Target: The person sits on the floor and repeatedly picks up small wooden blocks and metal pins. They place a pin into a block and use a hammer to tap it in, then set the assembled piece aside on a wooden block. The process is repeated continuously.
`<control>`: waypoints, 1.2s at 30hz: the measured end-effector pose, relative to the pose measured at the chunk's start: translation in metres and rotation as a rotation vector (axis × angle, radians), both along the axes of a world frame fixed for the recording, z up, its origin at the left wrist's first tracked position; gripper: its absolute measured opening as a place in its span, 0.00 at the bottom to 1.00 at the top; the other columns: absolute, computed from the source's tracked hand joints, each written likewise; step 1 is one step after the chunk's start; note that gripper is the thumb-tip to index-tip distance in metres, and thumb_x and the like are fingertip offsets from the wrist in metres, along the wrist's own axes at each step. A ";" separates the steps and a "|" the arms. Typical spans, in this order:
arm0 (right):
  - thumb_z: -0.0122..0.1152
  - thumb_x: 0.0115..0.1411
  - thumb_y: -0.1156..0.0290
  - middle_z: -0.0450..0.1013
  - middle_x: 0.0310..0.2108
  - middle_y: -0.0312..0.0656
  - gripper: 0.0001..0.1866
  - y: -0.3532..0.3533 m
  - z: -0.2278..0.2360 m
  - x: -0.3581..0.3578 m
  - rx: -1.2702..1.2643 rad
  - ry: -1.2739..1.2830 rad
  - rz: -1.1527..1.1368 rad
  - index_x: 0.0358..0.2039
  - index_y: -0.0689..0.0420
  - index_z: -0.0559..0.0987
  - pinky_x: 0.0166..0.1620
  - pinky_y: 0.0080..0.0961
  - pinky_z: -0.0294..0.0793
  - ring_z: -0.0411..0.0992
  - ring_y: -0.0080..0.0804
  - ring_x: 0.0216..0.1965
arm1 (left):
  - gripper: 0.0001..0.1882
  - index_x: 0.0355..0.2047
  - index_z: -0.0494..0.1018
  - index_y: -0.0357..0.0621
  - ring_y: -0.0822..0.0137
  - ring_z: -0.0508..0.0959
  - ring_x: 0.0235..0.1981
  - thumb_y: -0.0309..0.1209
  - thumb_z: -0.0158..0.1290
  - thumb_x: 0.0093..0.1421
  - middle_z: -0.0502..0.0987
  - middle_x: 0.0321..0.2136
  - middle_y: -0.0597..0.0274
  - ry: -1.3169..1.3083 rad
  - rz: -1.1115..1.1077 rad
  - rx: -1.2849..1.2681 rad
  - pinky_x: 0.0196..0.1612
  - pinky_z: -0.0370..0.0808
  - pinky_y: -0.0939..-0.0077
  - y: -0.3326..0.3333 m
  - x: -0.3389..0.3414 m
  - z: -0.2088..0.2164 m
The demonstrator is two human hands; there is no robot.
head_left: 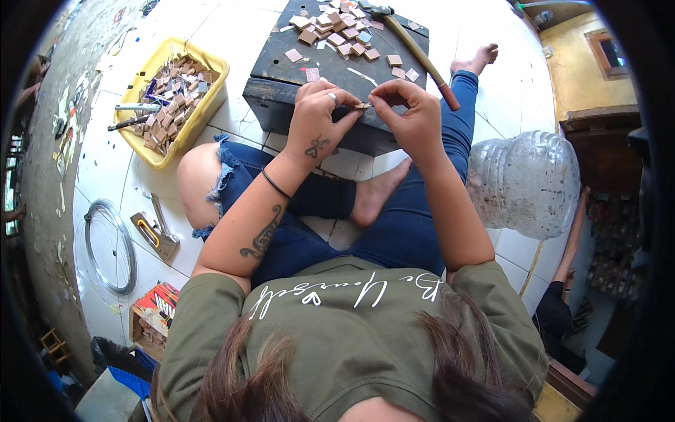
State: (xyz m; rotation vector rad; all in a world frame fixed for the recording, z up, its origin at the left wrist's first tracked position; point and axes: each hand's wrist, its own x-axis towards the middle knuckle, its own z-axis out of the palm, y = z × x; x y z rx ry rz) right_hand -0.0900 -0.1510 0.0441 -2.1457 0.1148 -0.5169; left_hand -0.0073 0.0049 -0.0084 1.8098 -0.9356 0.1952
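pinching a small flat piece (pixel 363 106) between them, left hand (pixel 314 126) and right hand (pixel 415 119) clamp its ends — steadied over the dark block (pixel 281 70) (upper centre), likely for close work.

small flat piece (pixel 363 106): a thin, pale brown square tile, seen nearly edge-on, held up level between the fingertips of the left hand (pixel 316 125) and the right hand (pixel 411 116), both pinching it from opposite sides. it sits just above the near edge of the dark wooden block (pixel 281 70), apart from its top. its surface detail is too small to tell. matching pink-brown tiles (pixel 337 32) lie scattered flat on the block's top.
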 end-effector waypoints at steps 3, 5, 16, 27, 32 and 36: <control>0.66 0.55 0.76 0.80 0.28 0.38 0.05 0.000 0.002 0.000 -0.038 -0.006 0.005 0.33 0.62 0.82 0.36 0.17 0.75 0.77 0.20 0.31 | 0.06 0.28 0.82 0.46 0.62 0.77 0.38 0.31 0.65 0.48 0.79 0.27 0.62 -0.003 -0.005 -0.001 0.52 0.66 0.64 0.000 0.001 -0.001; 0.66 0.55 0.76 0.80 0.29 0.38 0.05 0.000 0.003 -0.001 -0.048 -0.008 0.008 0.32 0.62 0.82 0.36 0.17 0.75 0.78 0.20 0.31 | 0.06 0.28 0.82 0.46 0.62 0.77 0.38 0.30 0.65 0.48 0.79 0.27 0.63 -0.007 -0.007 -0.006 0.52 0.66 0.64 -0.001 0.001 -0.002; 0.66 0.54 0.78 0.79 0.29 0.41 0.05 0.001 0.006 0.002 -0.117 -0.025 0.073 0.33 0.63 0.82 0.37 0.20 0.77 0.78 0.24 0.32 | 0.06 0.28 0.82 0.46 0.63 0.77 0.37 0.31 0.64 0.49 0.79 0.26 0.63 -0.026 0.005 0.005 0.51 0.67 0.64 0.000 0.000 0.000; 0.65 0.58 0.62 0.77 0.37 0.48 0.16 -0.038 -0.001 0.011 -0.276 -0.087 -0.017 0.41 0.61 0.80 0.43 0.30 0.76 0.77 0.39 0.38 | 0.05 0.27 0.78 0.39 0.56 0.77 0.29 0.27 0.60 0.55 0.77 0.26 0.58 0.065 -0.105 -0.137 0.37 0.73 0.66 -0.010 -0.005 0.008; 0.55 0.65 0.60 0.70 0.53 0.54 0.26 -0.104 -0.032 0.022 -0.856 0.336 -0.410 0.59 0.61 0.69 0.51 0.38 0.74 0.74 0.49 0.49 | 0.05 0.26 0.76 0.37 0.58 0.77 0.27 0.25 0.59 0.56 0.75 0.25 0.56 0.143 -0.101 -0.064 0.30 0.72 0.69 -0.008 -0.007 0.014; 0.49 0.67 0.66 0.72 0.48 0.59 0.25 -0.116 -0.034 0.022 -0.578 0.300 -0.228 0.62 0.59 0.65 0.52 0.42 0.72 0.73 0.56 0.48 | 0.06 0.27 0.76 0.35 0.66 0.73 0.22 0.25 0.59 0.57 0.74 0.23 0.58 0.125 -0.121 -0.103 0.27 0.68 0.74 -0.010 -0.005 0.014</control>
